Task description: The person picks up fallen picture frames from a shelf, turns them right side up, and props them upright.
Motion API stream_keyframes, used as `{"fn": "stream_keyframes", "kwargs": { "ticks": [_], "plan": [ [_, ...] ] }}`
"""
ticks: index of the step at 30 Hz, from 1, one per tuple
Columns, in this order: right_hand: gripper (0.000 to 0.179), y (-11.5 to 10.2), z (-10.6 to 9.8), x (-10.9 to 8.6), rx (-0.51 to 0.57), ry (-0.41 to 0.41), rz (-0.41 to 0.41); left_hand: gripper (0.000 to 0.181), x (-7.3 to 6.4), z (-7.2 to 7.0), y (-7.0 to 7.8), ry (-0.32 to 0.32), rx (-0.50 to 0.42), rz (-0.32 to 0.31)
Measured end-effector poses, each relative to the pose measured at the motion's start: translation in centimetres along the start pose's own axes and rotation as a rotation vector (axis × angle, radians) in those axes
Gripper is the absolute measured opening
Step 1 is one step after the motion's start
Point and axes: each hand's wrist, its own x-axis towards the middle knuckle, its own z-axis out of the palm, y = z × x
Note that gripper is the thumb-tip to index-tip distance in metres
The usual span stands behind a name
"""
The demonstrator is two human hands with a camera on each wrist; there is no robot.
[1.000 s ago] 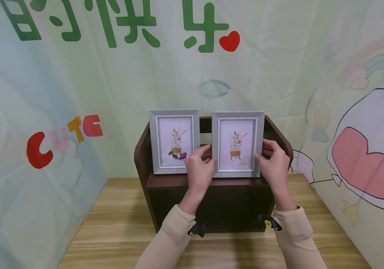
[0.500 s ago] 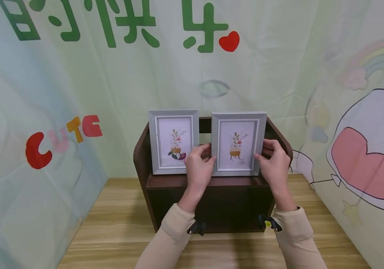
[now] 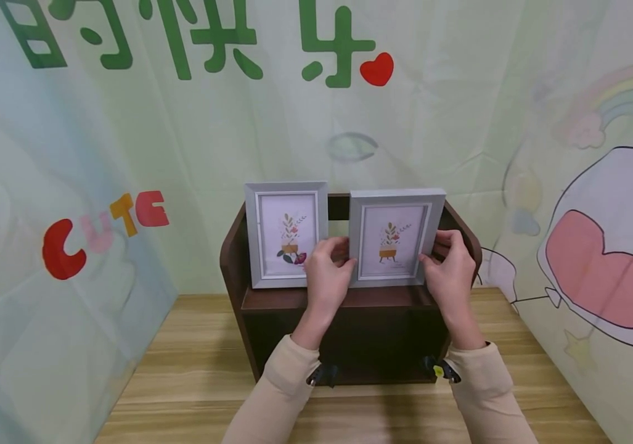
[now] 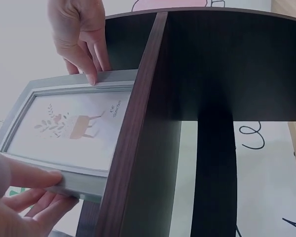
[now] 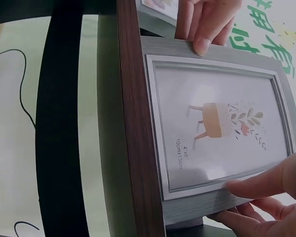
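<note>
A silver-grey picture frame [image 3: 391, 213], its print showing a plant in an orange pot, is held upright at the right half of a dark brown wooden shelf unit [image 3: 344, 299]. My left hand [image 3: 329, 277] pinches its left edge, thumb on the front and fingers behind. On the opposite edge my right hand [image 3: 452, 271] has the same grip. Its top tips toward me, and its lower edge sits close over the shelf board. A matching picture frame [image 3: 285, 200] stands to the left, partly behind my left hand, with a purple flower [image 3: 298, 258] at its lower front.
The shelf unit's side panels [image 3: 233, 246] rise at both ends, the right one close beside my right hand. Underneath is a dark lower compartment [image 3: 371, 345]. The unit stands on a wood-grain table [image 3: 194, 351], with a printed cloth backdrop [image 3: 432, 123] behind and at both sides.
The right picture frame has tilted: its top edge has come toward me and slightly right, while its lower edge has shifted back. Both hands keep their grip nearly in place.
</note>
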Motion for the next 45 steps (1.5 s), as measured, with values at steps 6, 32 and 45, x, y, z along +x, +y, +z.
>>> {"fn": "stream_keyframes", "kwargs": {
  "ticks": [6,32,45],
  "plan": [
    [0.040,-0.2,0.2,-0.1,-0.016,0.002,0.004,0.029,0.1,-0.1,-0.2,-0.052,0.034,-0.029],
    [0.046,0.0,-0.2,0.0,0.051,-0.001,-0.058,0.024,-1.8,0.5,-1.2,0.039,0.016,0.150],
    [0.045,-0.3,-0.8,0.4,0.072,0.019,-0.135,0.028,-2.6,1.3,-1.0,0.053,0.000,0.177]
  ]
}}
